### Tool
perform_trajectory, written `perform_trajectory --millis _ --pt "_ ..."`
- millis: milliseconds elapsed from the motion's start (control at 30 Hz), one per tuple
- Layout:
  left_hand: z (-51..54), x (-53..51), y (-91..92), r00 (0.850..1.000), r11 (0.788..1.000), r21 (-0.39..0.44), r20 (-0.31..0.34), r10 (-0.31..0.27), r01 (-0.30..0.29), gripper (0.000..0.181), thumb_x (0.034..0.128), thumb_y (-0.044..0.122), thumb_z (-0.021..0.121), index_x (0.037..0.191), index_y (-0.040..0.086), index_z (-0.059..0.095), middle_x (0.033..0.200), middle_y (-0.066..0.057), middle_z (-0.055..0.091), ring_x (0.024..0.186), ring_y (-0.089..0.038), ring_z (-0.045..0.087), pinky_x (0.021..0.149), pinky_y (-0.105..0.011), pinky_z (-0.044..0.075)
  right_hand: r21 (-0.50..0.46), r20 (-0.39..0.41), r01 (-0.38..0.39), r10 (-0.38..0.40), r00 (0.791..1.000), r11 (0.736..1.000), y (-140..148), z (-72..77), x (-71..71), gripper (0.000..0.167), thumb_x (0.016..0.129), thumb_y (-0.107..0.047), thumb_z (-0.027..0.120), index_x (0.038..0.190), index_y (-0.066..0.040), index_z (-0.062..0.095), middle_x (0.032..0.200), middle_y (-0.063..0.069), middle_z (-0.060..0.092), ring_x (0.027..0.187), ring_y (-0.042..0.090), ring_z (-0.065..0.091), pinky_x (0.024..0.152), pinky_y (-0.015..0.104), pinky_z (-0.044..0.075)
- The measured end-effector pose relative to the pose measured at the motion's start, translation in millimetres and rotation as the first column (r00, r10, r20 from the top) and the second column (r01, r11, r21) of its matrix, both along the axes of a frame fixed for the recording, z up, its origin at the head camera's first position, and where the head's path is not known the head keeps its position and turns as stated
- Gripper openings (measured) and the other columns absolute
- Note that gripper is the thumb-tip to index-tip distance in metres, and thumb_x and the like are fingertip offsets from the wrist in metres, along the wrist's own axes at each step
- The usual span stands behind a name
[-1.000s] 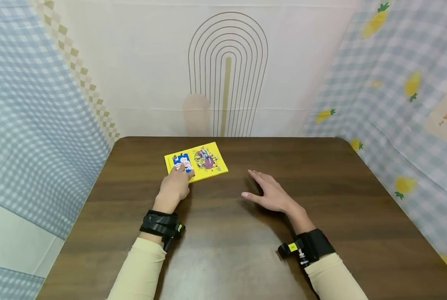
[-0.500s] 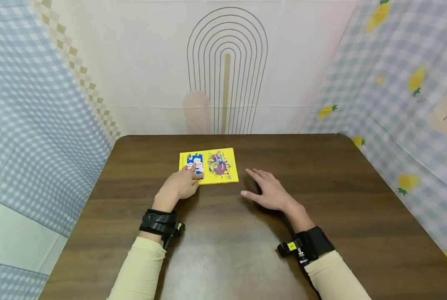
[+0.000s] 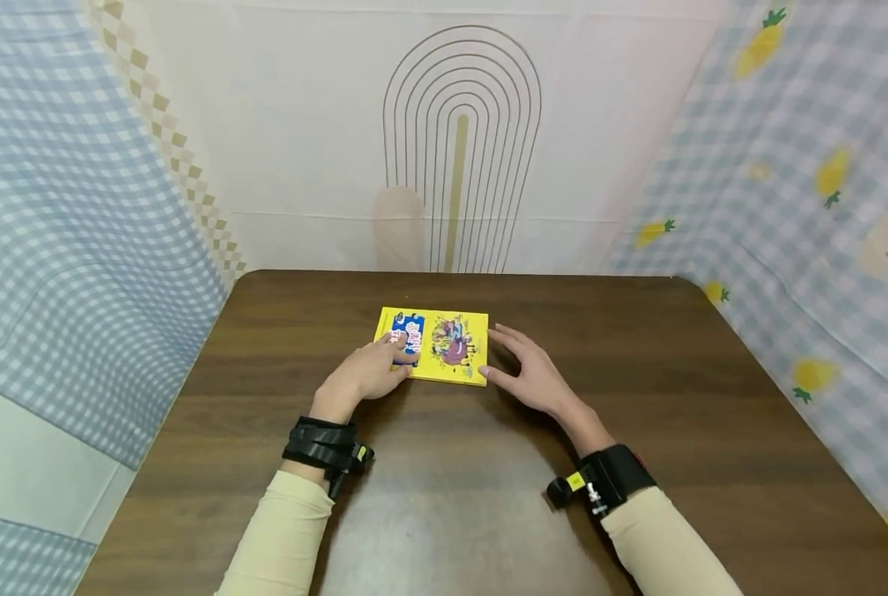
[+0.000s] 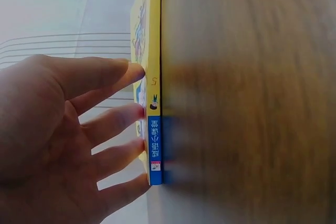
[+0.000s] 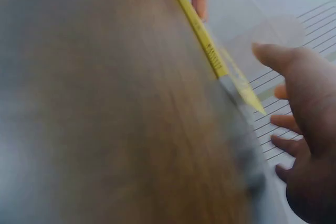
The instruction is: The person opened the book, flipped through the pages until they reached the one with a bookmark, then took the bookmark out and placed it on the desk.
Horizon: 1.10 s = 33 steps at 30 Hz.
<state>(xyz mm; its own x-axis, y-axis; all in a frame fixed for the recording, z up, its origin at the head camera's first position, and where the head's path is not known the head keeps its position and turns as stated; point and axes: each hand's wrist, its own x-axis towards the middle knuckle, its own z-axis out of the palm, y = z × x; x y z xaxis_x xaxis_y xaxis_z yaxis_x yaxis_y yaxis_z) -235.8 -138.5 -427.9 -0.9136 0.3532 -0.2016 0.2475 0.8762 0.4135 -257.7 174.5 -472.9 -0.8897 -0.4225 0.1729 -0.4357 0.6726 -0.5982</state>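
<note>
A thin yellow book (image 3: 454,343) lies flat on the brown table, with a blue title block and a cartoon picture on its cover. My left hand (image 3: 365,372) rests its fingertips on the cover at the left end, fingers extended and spread. In the left wrist view, the yellow and blue spine (image 4: 154,93) faces the camera, and the thumb comes up to the cover's near edge. Beside the book's right edge is my right hand (image 3: 535,377), thumb and fingers apart. The right wrist view shows a gap between that hand and the book (image 5: 207,43).
The wooden table (image 3: 444,480) has a far edge against a white cloth (image 3: 302,124) with arch lines. Blue checked cloth (image 3: 116,248) hangs at the left, and pineapple-print cloth (image 3: 771,207) at the right. Black camera straps (image 3: 320,444) circle both wrists.
Under my left hand the book has slid right and slightly nearer, turning clockwise. Its right edge now lies by my right hand, which has shifted only slightly.
</note>
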Motion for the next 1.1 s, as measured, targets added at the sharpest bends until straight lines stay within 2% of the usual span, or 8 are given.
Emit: perform_trajectory --millis 100,200,400,500,633,800,967,1100 --pt "-1.4 0.2 -0.6 1.000 1.000 0.006 0.012 0.009 -0.009 0.043 0.1111 0.031 0.055 0.152 0.019 0.059 0.172 -0.011 0.028 0.161 -0.033 0.016 0.126 -0.055 0.020 0.021 -0.014 -0.008 0.008 1.000 1.000 -4.6 -2.9 -12.3 0.075 0.099 -0.045 0.074 0.161 -0.012 0.047 0.169 0.012 0.037 0.157 0.036 0.029 0.120 0.064 0.029" --pt "-1.1 0.2 -1.9 1.000 1.000 0.023 0.022 0.017 -0.017 0.044 0.1111 0.031 0.054 0.153 0.019 0.059 0.172 -0.011 0.028 0.162 -0.034 0.015 0.126 -0.057 0.019 0.093 0.011 -0.060 0.059 0.998 0.994 -7.0 -3.4 -19.4 0.076 0.099 -0.045 0.073 0.162 -0.012 0.045 0.171 0.013 0.033 0.159 0.037 0.024 0.122 0.065 0.024" --pt "1.0 -0.8 0.4 0.999 0.999 0.043 0.029 0.027 -0.029 0.045 0.1106 0.032 0.055 0.154 0.020 0.057 0.173 -0.010 0.027 0.162 -0.033 0.013 0.126 -0.058 0.018 0.198 0.034 -0.095 0.090 0.995 0.976 -5.6 -3.4 -20.2 0.078 0.099 -0.053 0.071 0.161 -0.013 0.046 0.175 0.008 0.022 0.161 0.037 0.015 0.122 0.066 0.020" --pt "1.4 0.9 6.9 0.999 0.999 0.030 0.037 0.032 -0.034 0.049 0.1101 0.033 0.056 0.157 0.020 0.054 0.174 -0.010 0.025 0.162 -0.033 0.011 0.126 -0.058 0.018 0.208 0.014 -0.083 0.082 0.997 0.975 -4.4 -3.3 -16.6 0.078 0.098 -0.052 0.073 0.159 -0.010 0.048 0.173 0.008 0.028 0.160 0.037 0.019 0.122 0.065 0.024" --pt "2.1 7.3 19.3 0.998 0.998 -0.054 0.034 0.047 -0.045 0.056 0.1095 0.037 0.057 0.162 0.021 0.046 0.175 -0.014 0.019 0.162 -0.039 0.008 0.125 -0.064 0.016 0.229 -0.013 -0.053 0.057 0.998 0.972 -7.9 -3.6 -8.5 0.080 0.097 -0.054 0.074 0.157 -0.008 0.050 0.168 0.011 0.038 0.158 0.035 0.028 0.120 0.062 0.031" --pt "8.2 18.9 36.7 0.989 0.976 -0.164 0.006 0.146 -0.143 0.068 0.1063 0.042 0.062 0.166 0.020 0.038 0.175 -0.018 0.014 0.161 -0.044 0.007 0.123 -0.069 0.014 0.236 -0.021 -0.002 0.007 1.000 0.972 -15.2 -2.9 5.6 0.080 0.096 -0.055 0.074 0.156 -0.006 0.052 0.167 0.014 0.040 0.155 0.037 0.034 0.117 0.061 0.036" --pt "16.4 31.4 55.6 0.966 0.945 -0.212 0.012 0.258 -0.250 0.075 0.1034 0.048 0.064 0.166 0.015 0.038 0.171 -0.026 0.025 0.155 -0.051 0.022 0.119 -0.071 0.024 0.231 -0.046 0.054 -0.044 0.998 0.971 -20.2 0.4 18.4 0.078 0.095 -0.051 0.078 0.153 -0.004 0.056 0.164 0.016 0.043 0.153 0.039 0.037 0.115 0.064 0.037" --pt "16.6 36.1 67.0 0.957 0.930 -0.239 0.005 0.290 -0.281 0.081 0.1015 0.056 0.063 0.165 0.012 0.038 0.165 -0.031 0.030 0.148 -0.057 0.031 0.114 -0.071 0.031 0.251 -0.069 0.084 -0.068 0.995 0.964 -25.7 5.1 27.0 0.077 0.094 -0.052 0.078 0.150 -0.003 0.059 0.161 0.019 0.046 0.151 0.041 0.039 0.113 0.067 0.037"
